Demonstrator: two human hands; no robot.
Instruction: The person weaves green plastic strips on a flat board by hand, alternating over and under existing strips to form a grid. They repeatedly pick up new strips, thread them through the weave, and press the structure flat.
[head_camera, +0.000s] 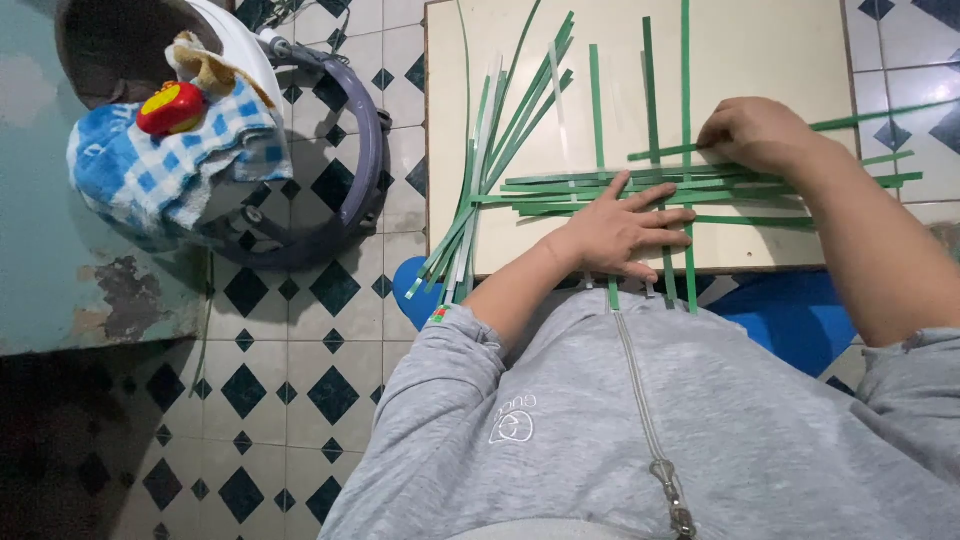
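Green strips (640, 185) lie crossed in woven grid on cream counter (760, 50), loose bundle (500, 130) fanned at its left side. Left hand (625, 228) flat, fingers spread, pressing crossings down. Right hand (755, 135) curled, fingertips pinching one horizontal strip. Blue checked cloth (170, 165) left, on floor stand.

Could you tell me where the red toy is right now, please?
In the head view, the red toy sits at upper left on a blue checked cloth draped over a baby walker, left of the board.
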